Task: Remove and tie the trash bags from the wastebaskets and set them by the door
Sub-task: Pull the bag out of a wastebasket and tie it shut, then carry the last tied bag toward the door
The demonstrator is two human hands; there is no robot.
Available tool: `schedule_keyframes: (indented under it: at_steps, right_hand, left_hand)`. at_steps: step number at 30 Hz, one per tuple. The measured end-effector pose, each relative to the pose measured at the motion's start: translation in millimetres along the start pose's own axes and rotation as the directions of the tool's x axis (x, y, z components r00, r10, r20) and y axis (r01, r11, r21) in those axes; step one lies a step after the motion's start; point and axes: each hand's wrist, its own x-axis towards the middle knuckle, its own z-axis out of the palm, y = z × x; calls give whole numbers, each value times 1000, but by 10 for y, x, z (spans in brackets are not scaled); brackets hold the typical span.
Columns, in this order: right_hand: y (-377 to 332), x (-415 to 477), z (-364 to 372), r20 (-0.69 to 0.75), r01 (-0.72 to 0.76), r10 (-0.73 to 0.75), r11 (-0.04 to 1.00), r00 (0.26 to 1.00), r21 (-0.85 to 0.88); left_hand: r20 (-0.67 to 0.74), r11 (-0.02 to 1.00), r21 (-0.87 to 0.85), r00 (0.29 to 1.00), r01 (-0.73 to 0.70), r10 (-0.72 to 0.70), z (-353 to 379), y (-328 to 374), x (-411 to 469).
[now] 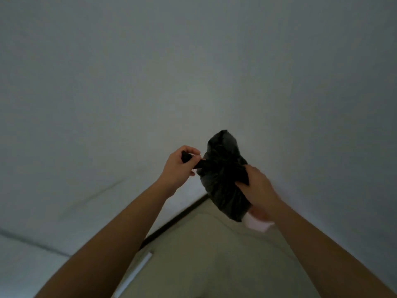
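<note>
A small black trash bag (pixel 223 171) hangs in the air in front of a wall corner, held between both hands. My left hand (pixel 178 168) pinches a twisted strip of the bag's edge and holds it out to the left. My right hand (pixel 257 188) grips another part of the bag on its right side. Something white (pixel 257 224) shows just under my right hand; I cannot tell what it is. No wastebasket and no door are in view.
Two plain pale walls (pixel 107 93) meet in a corner behind the bag. A dark baseboard (pixel 171 222) runs along the left wall above a beige floor (pixel 214 254). A pale strip (pixel 137 272) lies on the floor at lower left.
</note>
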Motion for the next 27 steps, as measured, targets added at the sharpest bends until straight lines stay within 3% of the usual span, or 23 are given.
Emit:
schedule_keyframes:
  at_steps: [4,8,11,14,20,24,27]
  right_hand:
    - [-512,-21,-98,33,248,-246,965,969,-86]
    - [-998,-280,280,181,464,-445,882,877,-82]
    - [-1550,-642,729,288,584,-559,812,777,1]
    - [-2270,-1088,1123,360,677,-657,731,662,87]
    - [-3807,-2451,2013,445,828,-822,498,356,256]
    - [-4631,-3480,2761,491,874,-855,360,168,327]
    - [-5274,-4358,3437,521,887,-852,278,51,369]
  left_hand:
    - [-301,985,166,954,45,8,-414,73,-690]
    - [-525,955,248,851,160,-6,-807,2,-1601]
    - [-667,950,208,745,234,-37,-1258,14,-2396]
    - [-792,954,163,610,252,-26,-1699,78,-3243]
    - [-973,958,40,230,286,-28,-2595,8,-5268]
    - [-1000,949,-27,-2,315,-28,-3045,-230,-6591]
    - [-993,934,-73,-110,349,-37,-3458,-466,-7707]
